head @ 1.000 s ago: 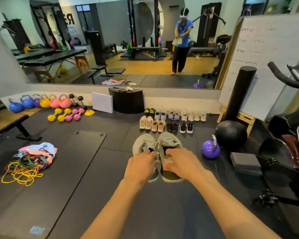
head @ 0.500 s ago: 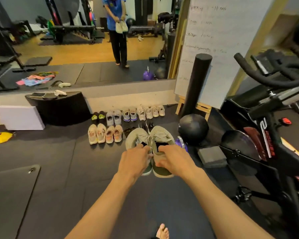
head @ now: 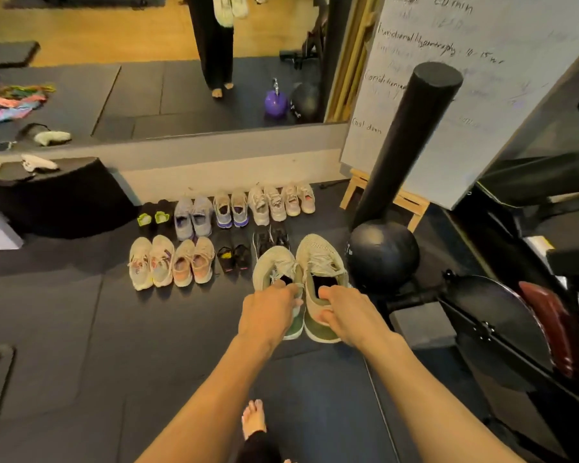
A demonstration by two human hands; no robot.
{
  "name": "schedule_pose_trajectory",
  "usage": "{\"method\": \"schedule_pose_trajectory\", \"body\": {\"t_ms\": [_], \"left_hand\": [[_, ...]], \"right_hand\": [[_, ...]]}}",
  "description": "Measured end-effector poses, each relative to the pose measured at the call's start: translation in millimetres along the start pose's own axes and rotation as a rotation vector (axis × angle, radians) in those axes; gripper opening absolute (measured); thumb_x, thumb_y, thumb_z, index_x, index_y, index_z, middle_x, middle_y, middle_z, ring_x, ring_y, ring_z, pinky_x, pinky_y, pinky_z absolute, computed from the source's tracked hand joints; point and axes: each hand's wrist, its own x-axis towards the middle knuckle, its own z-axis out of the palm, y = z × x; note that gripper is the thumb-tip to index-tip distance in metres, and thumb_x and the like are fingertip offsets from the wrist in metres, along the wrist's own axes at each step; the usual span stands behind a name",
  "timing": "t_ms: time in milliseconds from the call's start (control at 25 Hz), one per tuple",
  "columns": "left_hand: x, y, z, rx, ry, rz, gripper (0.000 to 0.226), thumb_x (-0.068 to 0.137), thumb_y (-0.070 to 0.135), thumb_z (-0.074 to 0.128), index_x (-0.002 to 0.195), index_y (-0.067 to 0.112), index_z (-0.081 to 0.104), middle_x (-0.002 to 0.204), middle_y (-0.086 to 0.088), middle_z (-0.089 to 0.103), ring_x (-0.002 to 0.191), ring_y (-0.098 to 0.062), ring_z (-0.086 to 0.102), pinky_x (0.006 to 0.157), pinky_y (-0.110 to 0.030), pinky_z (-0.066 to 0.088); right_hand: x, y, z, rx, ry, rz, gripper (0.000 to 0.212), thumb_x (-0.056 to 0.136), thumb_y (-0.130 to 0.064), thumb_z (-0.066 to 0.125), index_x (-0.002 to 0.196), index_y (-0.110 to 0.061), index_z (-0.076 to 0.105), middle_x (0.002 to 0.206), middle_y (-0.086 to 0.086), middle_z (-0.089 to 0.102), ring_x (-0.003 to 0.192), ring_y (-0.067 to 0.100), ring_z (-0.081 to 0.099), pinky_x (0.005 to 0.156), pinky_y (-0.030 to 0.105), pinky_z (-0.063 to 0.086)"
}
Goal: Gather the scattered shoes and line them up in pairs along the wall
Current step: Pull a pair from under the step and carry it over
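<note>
Dark rubber-tile floor (head: 64,329); black curved-front box (head: 57,198) far left under the wall mirror (head: 147,95), then paired trainers toes-to-wall: back row (head: 228,208) at the wall base, front row (head: 181,262) just ahead. My left hand (head: 268,312) grips the collar of the left pale mesh green-heeled trainer (head: 273,262), my right hand (head: 351,315) pinches the heel of the right matching trainer (head: 320,259), side by side at the front row's right end. Right edge is tight: black medicine ball (head: 383,253) just beside that shoe, black foam roller (head: 408,142), whiteboard (head: 482,95), exercise bike (head: 515,329); open floor lies left.
</note>
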Motion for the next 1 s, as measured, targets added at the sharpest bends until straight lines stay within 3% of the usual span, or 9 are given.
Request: {"method": "schedule_pose_trajectory", "body": {"t_ms": [120, 240, 520, 800, 1000], "left_hand": [[87, -15, 15, -0.004, -0.049, 0.010, 0.023, 0.099, 0.035, 0.039, 0.114, 0.024, 0.051, 0.108, -0.002, 0.056, 0.093, -0.034, 0.063, 0.067, -0.038, 0.040], [166, -28, 37, -0.022, -0.082, -0.004, 0.021, 0.098, 0.032, 0.039, 0.116, 0.025, 0.048, 0.106, -0.003, 0.052, 0.091, -0.036, 0.062, 0.064, -0.037, 0.034], [368, -70, 167, -0.103, -0.111, -0.090, 0.025, 0.100, 0.034, 0.039, 0.118, 0.021, 0.050, 0.107, -0.002, 0.052, 0.089, -0.035, 0.062, 0.071, -0.044, 0.046], [506, -128, 352, -0.199, -0.083, -0.142, 0.032, 0.099, 0.038, 0.041, 0.100, 0.012, 0.059, 0.094, -0.006, 0.055, 0.084, -0.033, 0.059, 0.068, -0.042, 0.046], [569, -167, 479, -0.146, -0.036, -0.047, 0.031, 0.099, 0.039, 0.042, 0.096, 0.013, 0.059, 0.092, -0.005, 0.057, 0.079, -0.033, 0.060, 0.059, -0.036, 0.035]], "right_hand": [[82, 27, -10, 0.000, -0.021, 0.059, 0.016, 0.088, -0.023, 0.052, 0.079, -0.026, 0.039, 0.084, 0.002, 0.056, 0.078, 0.031, 0.057, 0.066, 0.036, 0.041], [155, 56, -10, -0.017, -0.010, 0.139, 0.010, 0.088, -0.022, 0.052, 0.088, -0.021, 0.042, 0.090, 0.005, 0.056, 0.083, 0.037, 0.057, 0.068, 0.039, 0.043], [367, 160, 40, -0.050, 0.003, 0.126, 0.005, 0.094, -0.024, 0.047, 0.093, -0.021, 0.042, 0.096, 0.003, 0.048, 0.084, 0.033, 0.058, 0.067, 0.041, 0.046], [545, 264, 160, -0.047, -0.048, 0.138, 0.010, 0.090, -0.010, 0.045, 0.089, -0.019, 0.041, 0.099, 0.007, 0.046, 0.092, 0.037, 0.057, 0.077, 0.047, 0.049], [626, 338, 257, -0.098, -0.020, 0.166, 0.024, 0.093, -0.019, 0.051, 0.077, -0.021, 0.033, 0.085, -0.002, 0.040, 0.080, 0.033, 0.053, 0.065, 0.040, 0.041]]}}
